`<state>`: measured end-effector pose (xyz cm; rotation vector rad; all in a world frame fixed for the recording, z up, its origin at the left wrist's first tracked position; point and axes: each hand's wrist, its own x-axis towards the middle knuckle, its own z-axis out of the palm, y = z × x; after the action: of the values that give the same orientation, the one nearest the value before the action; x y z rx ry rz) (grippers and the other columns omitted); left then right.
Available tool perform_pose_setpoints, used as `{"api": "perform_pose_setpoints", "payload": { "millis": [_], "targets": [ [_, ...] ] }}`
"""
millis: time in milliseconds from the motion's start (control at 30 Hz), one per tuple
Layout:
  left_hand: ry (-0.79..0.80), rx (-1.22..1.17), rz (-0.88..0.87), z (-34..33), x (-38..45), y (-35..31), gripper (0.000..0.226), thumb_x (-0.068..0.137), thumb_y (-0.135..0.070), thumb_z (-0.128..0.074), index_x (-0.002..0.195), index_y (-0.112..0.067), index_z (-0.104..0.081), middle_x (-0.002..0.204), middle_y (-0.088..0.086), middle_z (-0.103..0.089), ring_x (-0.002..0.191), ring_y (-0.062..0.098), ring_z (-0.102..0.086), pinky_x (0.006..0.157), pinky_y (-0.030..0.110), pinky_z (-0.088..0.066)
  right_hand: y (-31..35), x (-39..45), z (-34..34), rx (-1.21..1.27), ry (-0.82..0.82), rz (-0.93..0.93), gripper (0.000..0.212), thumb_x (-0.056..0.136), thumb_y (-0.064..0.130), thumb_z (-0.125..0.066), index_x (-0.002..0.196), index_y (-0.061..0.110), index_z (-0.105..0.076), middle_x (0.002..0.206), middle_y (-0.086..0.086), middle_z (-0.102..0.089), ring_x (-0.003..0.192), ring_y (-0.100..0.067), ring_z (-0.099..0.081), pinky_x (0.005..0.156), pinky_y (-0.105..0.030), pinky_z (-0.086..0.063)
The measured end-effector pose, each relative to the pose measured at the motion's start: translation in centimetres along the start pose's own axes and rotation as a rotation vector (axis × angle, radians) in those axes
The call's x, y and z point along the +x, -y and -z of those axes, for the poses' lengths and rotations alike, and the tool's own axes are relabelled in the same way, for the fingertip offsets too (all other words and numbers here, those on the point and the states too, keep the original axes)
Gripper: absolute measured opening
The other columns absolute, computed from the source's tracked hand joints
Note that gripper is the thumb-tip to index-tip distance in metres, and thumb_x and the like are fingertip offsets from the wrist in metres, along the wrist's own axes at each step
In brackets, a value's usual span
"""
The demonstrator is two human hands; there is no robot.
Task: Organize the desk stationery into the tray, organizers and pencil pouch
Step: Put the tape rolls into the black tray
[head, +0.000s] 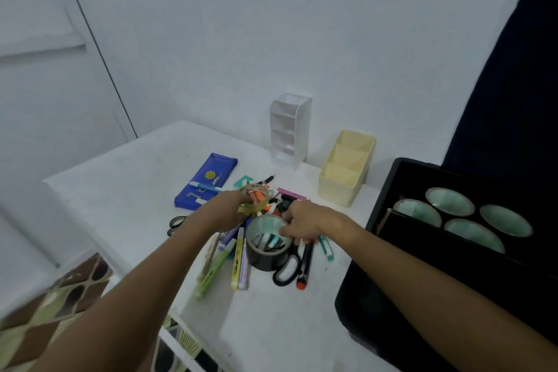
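A heap of pens, markers and highlighters (238, 257) lies in the middle of the white desk (145, 178). My left hand (225, 210) holds a clear yellowish tape roll (255, 201) just above the heap. My right hand (305, 222) grips the rim of a large dark tape roll (267, 243) that stands on the heap. Black scissors (287, 272) lie beside that roll. A blue pencil pouch (206, 180) lies flat at the back left with pens on it. A black tray (389, 187) at the right holds several tape rolls (450, 201).
A white tiered organizer (290, 130) and a cream three-compartment organizer (347, 169) stand near the back wall. Another pair of scissors (175, 225) lies left of the heap. A patterned cloth (69, 290) hangs by the desk's front-left edge.
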<state>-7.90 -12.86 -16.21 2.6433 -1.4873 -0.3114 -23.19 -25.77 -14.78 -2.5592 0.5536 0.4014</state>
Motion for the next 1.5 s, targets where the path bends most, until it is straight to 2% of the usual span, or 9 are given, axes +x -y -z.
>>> {"api": "perform_pose_setpoints", "payload": {
  "millis": [233,333,433,733,1000,1067,1167,1333,1500],
  "targets": [
    [-0.071,0.02,0.063,-0.7,1.6,-0.3,0.015,0.086,-0.013,-0.057,0.089,-0.011,-0.071,0.088,0.009,-0.07,0.078,0.023,-0.063,0.066,0.028,-0.046,-0.4,-0.5,0.0,0.12,-0.026,-0.053,0.028,0.089,0.013,-0.047,0.097,-0.004,-0.068,0.069,-0.008,-0.07,0.05,-0.017,-0.059,0.05,-0.026,-0.051],
    [-0.125,0.044,0.074,0.6,2.2,-1.0,0.016,0.084,-0.007,-0.057,0.091,-0.008,-0.071,0.087,0.009,-0.07,0.075,0.022,-0.064,0.068,0.032,-0.054,-1.3,-1.4,1.5,0.142,-0.13,-0.053,0.026,0.086,0.012,-0.047,0.087,-0.005,-0.067,0.081,-0.015,-0.074,0.06,-0.02,-0.063,0.059,-0.031,-0.054],
    [-0.202,0.044,0.024,3.0,2.6,-3.1,0.017,0.084,-0.004,-0.056,0.092,-0.008,-0.071,0.087,0.009,-0.07,0.077,0.024,-0.064,0.063,0.031,-0.049,-2.5,-3.2,4.4,0.215,-0.28,-0.064,0.026,0.087,0.013,-0.048,0.084,-0.002,-0.068,0.073,-0.009,-0.072,0.057,-0.018,-0.061,0.057,-0.027,-0.051],
    [-0.351,-0.006,-0.326,8.0,2.5,-15.7,0.019,0.088,-0.009,-0.058,0.1,-0.016,-0.071,0.099,0.007,-0.068,0.086,0.025,-0.062,0.073,0.03,-0.049,-11.2,-13.5,11.6,0.328,-0.63,-0.375,0.025,0.085,0.013,-0.048,0.078,0.003,-0.07,0.071,-0.007,-0.074,0.054,-0.014,-0.058,0.046,-0.022,-0.043],
    [-0.151,-0.02,-0.674,6.9,0.2,-22.6,0.015,0.089,-0.012,-0.058,0.096,-0.014,-0.071,0.09,0.002,-0.069,0.08,0.019,-0.062,0.066,0.023,-0.043,-18.5,-19.5,10.6,0.369,-0.752,-0.647,0.024,0.079,0.013,-0.051,0.072,0.002,-0.072,0.066,-0.009,-0.072,0.061,-0.018,-0.066,0.054,-0.028,-0.053],
    [-0.083,-0.03,-0.705,6.0,-0.7,-23.4,0.014,0.09,-0.013,-0.059,0.098,-0.015,-0.071,0.09,-0.003,-0.067,0.075,0.012,-0.061,0.063,0.018,-0.043,-19.6,-19.8,9.8,0.39,-0.744,-0.694,0.022,0.078,0.014,-0.053,0.071,0.003,-0.071,0.065,-0.009,-0.071,0.062,-0.021,-0.067,0.058,-0.033,-0.057],
    [-0.012,-0.008,-0.736,4.5,-1.4,-24.0,0.015,0.09,-0.014,-0.06,0.101,-0.016,-0.071,0.093,-0.001,-0.069,0.082,0.013,-0.063,0.074,0.025,-0.052,-20.6,-19.6,8.7,0.44,-0.708,-0.749,0.02,0.079,0.013,-0.055,0.076,0.001,-0.07,0.064,-0.01,-0.071,0.054,-0.018,-0.063,0.048,-0.027,-0.049],
    [0.083,0.065,-0.777,2.3,-1.2,-23.7,0.009,0.089,-0.012,-0.062,0.092,-0.013,-0.07,0.082,-0.002,-0.068,0.071,0.009,-0.056,0.062,0.019,-0.042,-21.5,-18.9,7.7,0.495,-0.681,-0.782,0.021,0.082,0.012,-0.052,0.086,0.0,-0.069,0.074,-0.012,-0.074,0.057,-0.016,-0.062,0.048,-0.023,-0.045],
    [0.116,0.197,-0.789,-0.2,-0.8,-24.2,0.012,0.086,-0.008,-0.056,0.083,-0.012,-0.067,0.072,0.0,-0.059,0.077,0.019,-0.061,0.062,0.026,-0.043,-22.1,-18.3,7.0,0.536,-0.678,-0.794,0.021,0.084,0.012,-0.051,0.091,0.0,-0.067,0.078,-0.014,-0.073,0.056,-0.016,-0.06,0.048,-0.022,-0.045]
  ]
}}
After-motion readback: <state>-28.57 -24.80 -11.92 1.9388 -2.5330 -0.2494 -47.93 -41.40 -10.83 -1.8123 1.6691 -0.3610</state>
